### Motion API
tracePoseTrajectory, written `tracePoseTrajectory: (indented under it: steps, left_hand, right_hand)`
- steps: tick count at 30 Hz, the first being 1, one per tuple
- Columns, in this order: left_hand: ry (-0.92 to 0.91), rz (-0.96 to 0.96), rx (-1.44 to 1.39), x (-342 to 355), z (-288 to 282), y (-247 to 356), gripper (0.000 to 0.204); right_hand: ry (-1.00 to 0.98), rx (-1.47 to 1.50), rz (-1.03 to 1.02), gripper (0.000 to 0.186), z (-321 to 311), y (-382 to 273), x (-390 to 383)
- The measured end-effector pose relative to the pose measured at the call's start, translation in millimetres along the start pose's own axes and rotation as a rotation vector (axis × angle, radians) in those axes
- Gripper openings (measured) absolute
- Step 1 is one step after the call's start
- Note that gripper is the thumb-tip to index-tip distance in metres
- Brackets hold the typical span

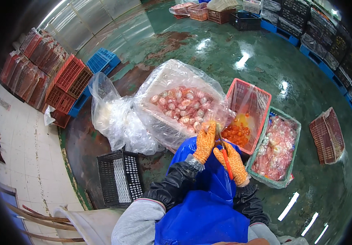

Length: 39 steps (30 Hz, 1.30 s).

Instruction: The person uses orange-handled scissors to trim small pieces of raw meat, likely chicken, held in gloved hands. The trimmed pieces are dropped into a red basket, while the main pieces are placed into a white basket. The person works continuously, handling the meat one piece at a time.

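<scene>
In the head view, the left hand (205, 143) wears an orange glove and pinches a small clear pack (221, 115). The pack is up over the spot where the white tub (163, 73) and the red crate (264, 118) meet. The right hand (237, 164), in an orange glove too, is closed around red scissors (227, 161) with the blades pointing away from the body. Pink round packs (183, 103) fill the tub. Orange balls (236, 134) sit in the red crate. Beside it, a green crate (297, 141) holds crumpled plastic (274, 147).
</scene>
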<state>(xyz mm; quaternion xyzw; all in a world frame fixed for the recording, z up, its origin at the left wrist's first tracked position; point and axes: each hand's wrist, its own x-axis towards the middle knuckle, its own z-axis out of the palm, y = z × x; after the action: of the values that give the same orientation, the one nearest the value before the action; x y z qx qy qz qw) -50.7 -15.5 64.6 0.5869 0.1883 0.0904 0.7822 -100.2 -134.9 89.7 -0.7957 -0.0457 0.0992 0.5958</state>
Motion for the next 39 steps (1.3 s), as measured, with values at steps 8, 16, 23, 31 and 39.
tracePoseTrajectory:
  steps: [8, 16, 23, 31, 39]
  left_hand:
    - [-0.126, -0.342, 0.047, 10, -13, -6, 0.029]
    - [-0.277, -0.182, 0.228, 18, -6, 9, 0.041]
    - [-0.475, -0.423, -0.056, 30, -3, 13, 0.043]
    - [-0.435, -0.271, -0.036, 48, 14, -2, 0.027]
    - [-0.241, 0.058, 0.806, 61, 30, 2, 0.047]
  right_hand:
    - [-0.171, 0.217, 0.2, 0.042, -7, -6, 0]
    - [-0.173, 0.278, 0.221, 0.04, -22, 2, 13]
    - [-0.375, 0.634, 0.341, 0.05, -48, -2, 9]
    - [-0.536, 1.43, 0.46, 0.076, -39, 32, 35]
    - [-0.488, 1.331, 0.473, 0.072, -38, 38, 60]
